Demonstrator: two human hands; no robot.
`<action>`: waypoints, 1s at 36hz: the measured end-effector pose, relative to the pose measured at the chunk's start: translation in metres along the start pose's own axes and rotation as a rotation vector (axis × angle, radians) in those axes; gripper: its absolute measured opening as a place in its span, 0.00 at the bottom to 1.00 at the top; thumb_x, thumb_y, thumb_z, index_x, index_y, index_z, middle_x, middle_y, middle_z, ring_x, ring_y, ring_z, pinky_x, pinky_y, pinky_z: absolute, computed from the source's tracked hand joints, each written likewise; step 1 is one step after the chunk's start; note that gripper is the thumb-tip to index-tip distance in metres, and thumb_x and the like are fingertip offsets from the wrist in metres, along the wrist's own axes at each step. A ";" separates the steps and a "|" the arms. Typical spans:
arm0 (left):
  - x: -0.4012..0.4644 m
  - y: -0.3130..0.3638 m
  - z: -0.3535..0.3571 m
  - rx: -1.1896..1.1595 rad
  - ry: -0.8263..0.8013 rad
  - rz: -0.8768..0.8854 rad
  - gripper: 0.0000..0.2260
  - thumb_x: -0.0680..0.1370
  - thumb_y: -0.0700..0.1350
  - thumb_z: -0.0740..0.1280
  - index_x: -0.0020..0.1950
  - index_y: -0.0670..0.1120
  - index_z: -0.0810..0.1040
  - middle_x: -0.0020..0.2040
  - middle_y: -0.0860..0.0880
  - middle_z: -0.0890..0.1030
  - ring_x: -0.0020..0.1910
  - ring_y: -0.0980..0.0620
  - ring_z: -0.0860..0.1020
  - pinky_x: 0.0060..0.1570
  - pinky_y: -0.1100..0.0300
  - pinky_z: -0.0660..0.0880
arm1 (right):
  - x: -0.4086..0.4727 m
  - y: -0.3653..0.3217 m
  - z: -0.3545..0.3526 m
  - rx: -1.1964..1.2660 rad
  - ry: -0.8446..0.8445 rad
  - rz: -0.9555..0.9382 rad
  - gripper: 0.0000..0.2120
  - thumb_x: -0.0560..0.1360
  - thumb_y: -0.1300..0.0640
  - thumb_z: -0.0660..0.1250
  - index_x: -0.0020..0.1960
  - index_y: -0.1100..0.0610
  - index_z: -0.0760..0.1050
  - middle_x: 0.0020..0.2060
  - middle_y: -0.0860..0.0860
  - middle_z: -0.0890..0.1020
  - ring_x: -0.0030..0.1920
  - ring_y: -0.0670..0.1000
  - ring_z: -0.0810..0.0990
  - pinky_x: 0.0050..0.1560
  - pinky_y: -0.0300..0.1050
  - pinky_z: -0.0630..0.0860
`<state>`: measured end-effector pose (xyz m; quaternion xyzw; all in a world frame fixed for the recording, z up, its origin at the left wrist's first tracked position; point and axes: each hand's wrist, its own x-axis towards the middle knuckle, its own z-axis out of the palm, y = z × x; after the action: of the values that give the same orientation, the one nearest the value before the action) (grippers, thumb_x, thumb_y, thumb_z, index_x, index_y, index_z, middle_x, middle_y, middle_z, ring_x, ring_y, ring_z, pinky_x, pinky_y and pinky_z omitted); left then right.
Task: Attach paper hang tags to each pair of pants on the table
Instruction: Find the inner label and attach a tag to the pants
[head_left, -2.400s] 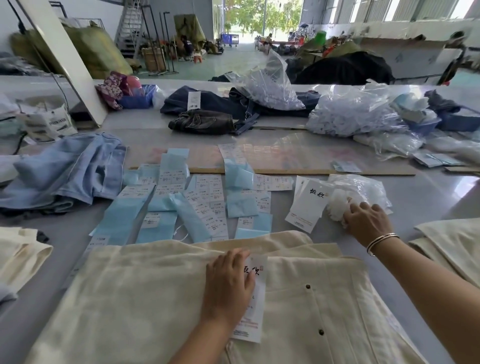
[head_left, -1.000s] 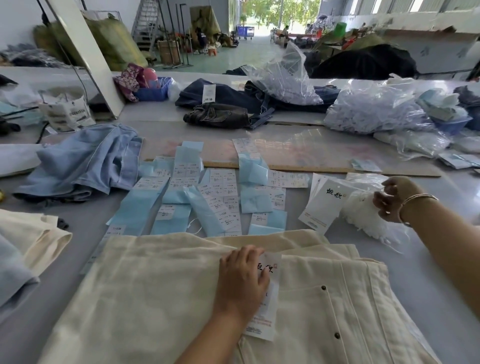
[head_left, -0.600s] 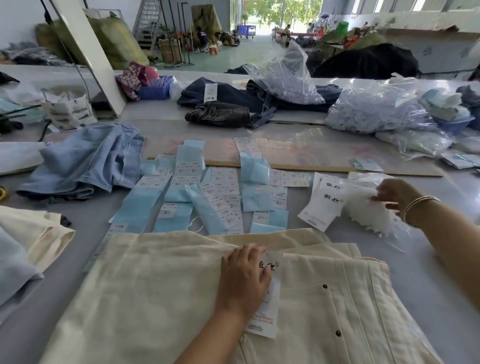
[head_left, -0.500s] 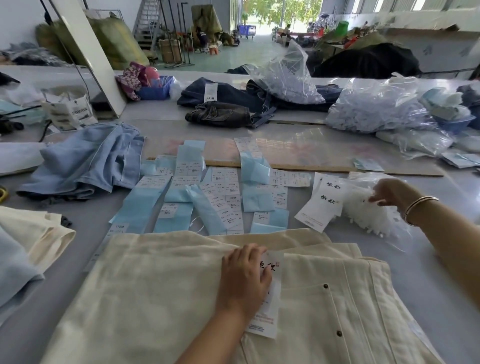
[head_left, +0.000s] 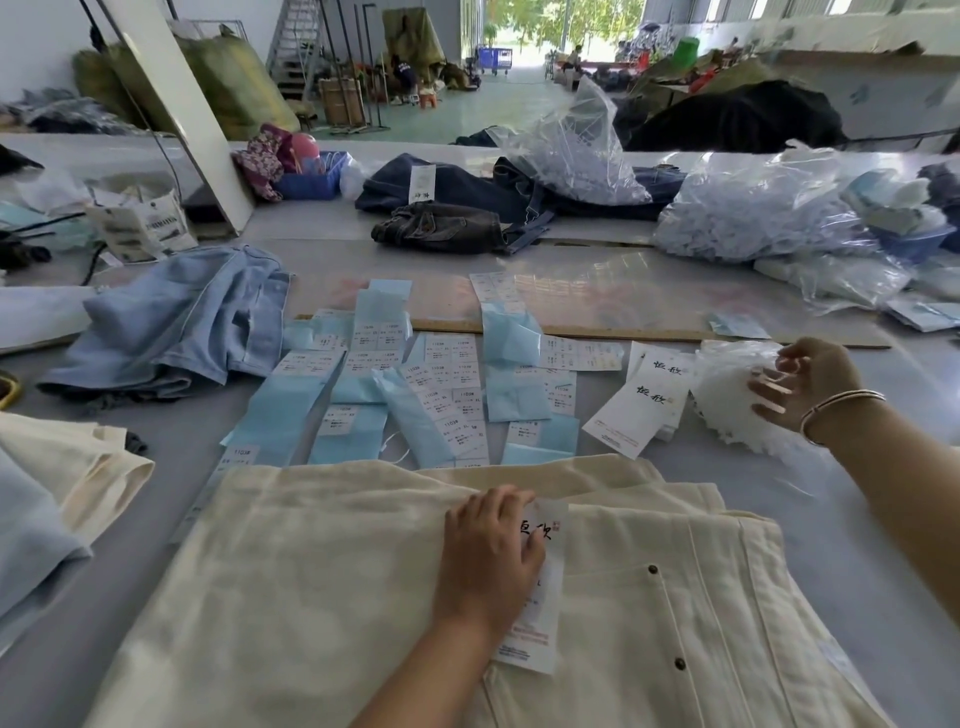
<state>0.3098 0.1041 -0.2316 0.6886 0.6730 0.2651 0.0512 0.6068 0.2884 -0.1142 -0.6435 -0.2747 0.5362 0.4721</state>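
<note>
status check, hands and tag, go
Left hand flat on hang tag, pinning it to cream pants. Right hand open at bag of white fasteners. Nothing in the way.

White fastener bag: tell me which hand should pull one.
Right. The right hand already touches the clear bag of white plastic fasteners; the left hand pins the white paper hang tag.

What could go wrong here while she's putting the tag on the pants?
The tag only lies flat under the left hand on the cream pants; if that hand lifts, it might slide off. The right hand is at the bag of white fasteners, which could spill or snag. The loose spare tags beside it could get knocked away.
</note>
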 end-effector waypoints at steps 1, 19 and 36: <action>0.000 0.000 -0.001 0.009 -0.001 0.000 0.14 0.72 0.49 0.65 0.56 0.50 0.79 0.54 0.53 0.80 0.51 0.49 0.79 0.52 0.55 0.71 | -0.002 -0.003 0.001 -0.067 -0.002 -0.015 0.12 0.73 0.55 0.55 0.31 0.52 0.62 0.33 0.49 0.79 0.38 0.48 0.75 0.50 0.46 0.66; 0.006 -0.012 -0.019 0.141 -0.056 0.295 0.25 0.72 0.64 0.58 0.51 0.45 0.80 0.52 0.49 0.81 0.46 0.48 0.80 0.46 0.57 0.77 | -0.116 0.092 0.069 -1.088 -0.675 -0.759 0.15 0.75 0.63 0.66 0.31 0.55 0.78 0.32 0.49 0.74 0.33 0.47 0.72 0.35 0.33 0.66; -0.026 -0.005 -0.012 0.061 -0.137 0.089 0.29 0.73 0.65 0.56 0.70 0.53 0.66 0.67 0.55 0.69 0.63 0.53 0.68 0.62 0.58 0.63 | -0.135 0.156 0.076 -1.427 -0.234 -1.011 0.13 0.75 0.43 0.62 0.45 0.50 0.78 0.44 0.47 0.79 0.48 0.51 0.77 0.48 0.43 0.67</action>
<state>0.3017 0.0766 -0.2310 0.7354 0.6445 0.1989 0.0642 0.4739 0.1330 -0.1949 -0.5271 -0.8426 0.0263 0.1073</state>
